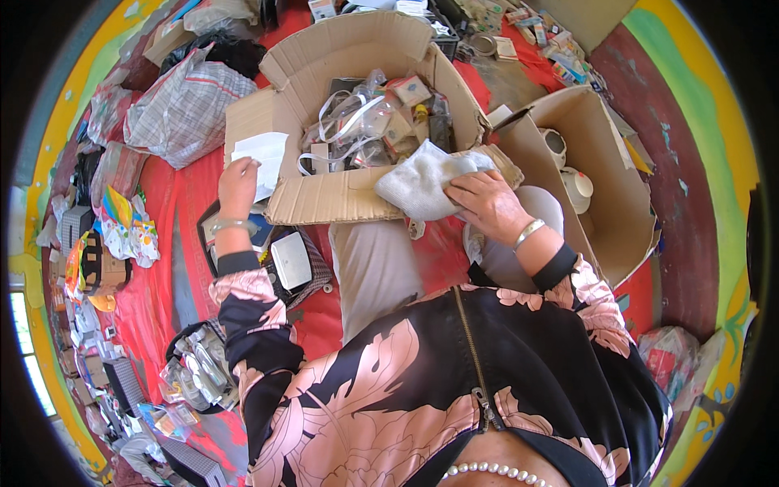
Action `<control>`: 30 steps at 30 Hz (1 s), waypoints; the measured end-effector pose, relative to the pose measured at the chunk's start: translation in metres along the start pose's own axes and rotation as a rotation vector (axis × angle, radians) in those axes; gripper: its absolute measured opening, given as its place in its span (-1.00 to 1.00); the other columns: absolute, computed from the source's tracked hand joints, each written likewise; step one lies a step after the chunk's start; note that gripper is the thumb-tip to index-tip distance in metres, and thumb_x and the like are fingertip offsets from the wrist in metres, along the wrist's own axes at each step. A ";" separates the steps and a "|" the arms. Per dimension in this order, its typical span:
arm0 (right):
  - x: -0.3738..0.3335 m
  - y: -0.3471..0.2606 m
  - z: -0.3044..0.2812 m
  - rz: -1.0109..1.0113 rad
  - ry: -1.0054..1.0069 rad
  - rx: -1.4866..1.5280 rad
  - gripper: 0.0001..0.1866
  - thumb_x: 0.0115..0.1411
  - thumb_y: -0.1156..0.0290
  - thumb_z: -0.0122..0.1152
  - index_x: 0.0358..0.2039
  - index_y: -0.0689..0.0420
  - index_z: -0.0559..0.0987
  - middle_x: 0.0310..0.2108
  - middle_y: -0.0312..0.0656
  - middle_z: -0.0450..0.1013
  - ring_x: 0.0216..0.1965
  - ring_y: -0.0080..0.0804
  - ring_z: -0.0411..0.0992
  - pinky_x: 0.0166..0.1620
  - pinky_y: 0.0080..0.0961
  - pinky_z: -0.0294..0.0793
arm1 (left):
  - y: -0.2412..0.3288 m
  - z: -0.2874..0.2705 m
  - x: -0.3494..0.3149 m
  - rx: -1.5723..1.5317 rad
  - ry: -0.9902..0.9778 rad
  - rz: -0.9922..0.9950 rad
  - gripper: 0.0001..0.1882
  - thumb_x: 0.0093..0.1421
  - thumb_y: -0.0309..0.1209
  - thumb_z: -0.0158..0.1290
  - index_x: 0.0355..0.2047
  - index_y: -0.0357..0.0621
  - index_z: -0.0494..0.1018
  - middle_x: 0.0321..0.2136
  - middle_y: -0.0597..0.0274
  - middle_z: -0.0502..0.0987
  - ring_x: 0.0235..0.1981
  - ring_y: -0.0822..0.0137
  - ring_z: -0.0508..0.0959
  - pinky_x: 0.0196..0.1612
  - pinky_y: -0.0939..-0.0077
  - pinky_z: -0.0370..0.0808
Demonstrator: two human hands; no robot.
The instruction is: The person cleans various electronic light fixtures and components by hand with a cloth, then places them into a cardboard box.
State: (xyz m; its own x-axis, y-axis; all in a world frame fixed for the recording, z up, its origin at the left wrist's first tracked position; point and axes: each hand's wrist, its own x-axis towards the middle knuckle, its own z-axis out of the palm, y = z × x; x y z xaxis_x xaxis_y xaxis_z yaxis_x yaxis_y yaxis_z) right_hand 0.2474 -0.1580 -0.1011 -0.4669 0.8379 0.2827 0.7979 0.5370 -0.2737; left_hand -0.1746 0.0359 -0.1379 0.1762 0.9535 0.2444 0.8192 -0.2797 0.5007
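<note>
My right hand (492,203) grips a fluffy whitish-grey cloth (423,180) from above. The cloth rests over the near flap of an open cardboard box (324,201). Inside the box lie clear plastic bags (369,122), white straps and small cartons, partly covering one another. At the box's left side, my left hand (237,193) is raised with its fingers pinched together. Its fingertips overlap a white sheet of paper (264,154) by the left flap. Whether they hold the paper or something small is hidden.
A second cardboard box (608,207) on the right holds white round containers (577,191). A checked woven bag (191,109) stands at the far left. Beside my left forearm is a dark bin with a white box (290,260). Several household goods line the left wall over red sheeting (146,300).
</note>
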 end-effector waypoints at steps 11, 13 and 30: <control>-0.002 0.016 0.010 -0.056 0.182 -0.096 -0.70 -0.09 0.39 0.16 -0.26 0.05 0.49 -0.31 -0.30 0.44 -0.20 -0.32 0.39 -0.12 -0.37 0.28 | 0.100 -0.081 -0.060 -0.166 0.140 0.122 -0.74 0.19 -0.37 -0.05 -0.28 -0.32 0.50 -0.28 0.06 0.56 -0.21 0.23 0.54 -0.13 0.47 0.41; -0.008 0.015 0.012 -0.109 0.112 -0.082 -0.72 -0.09 0.38 0.16 -0.28 0.06 0.49 -0.33 -0.30 0.43 -0.21 -0.32 0.38 -0.11 -0.36 0.28 | 0.124 -0.089 -0.074 -0.189 0.138 0.187 -0.76 0.19 -0.40 -0.04 -0.30 -0.36 0.50 -0.27 0.06 0.55 -0.21 0.25 0.53 -0.11 0.49 0.40; 0.023 0.028 0.123 0.237 -0.682 -0.238 -0.76 -0.04 0.34 0.17 -0.31 0.05 0.62 -0.28 -0.12 0.52 -0.20 -0.15 0.50 -0.22 -0.30 0.48 | 0.177 -0.038 -0.079 -0.321 0.068 0.333 -0.77 0.18 -0.38 0.00 -0.33 -0.34 0.50 -0.35 0.03 0.55 -0.31 0.19 0.55 -0.19 0.48 0.43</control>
State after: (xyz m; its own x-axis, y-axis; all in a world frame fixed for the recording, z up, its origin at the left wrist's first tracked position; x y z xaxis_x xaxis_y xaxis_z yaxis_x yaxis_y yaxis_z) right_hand 0.2118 -0.1116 -0.2156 -0.3431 0.8445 -0.4111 0.9309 0.3640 -0.0292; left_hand -0.0648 -0.0934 -0.0372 0.3560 0.7997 0.4834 0.5118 -0.5997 0.6151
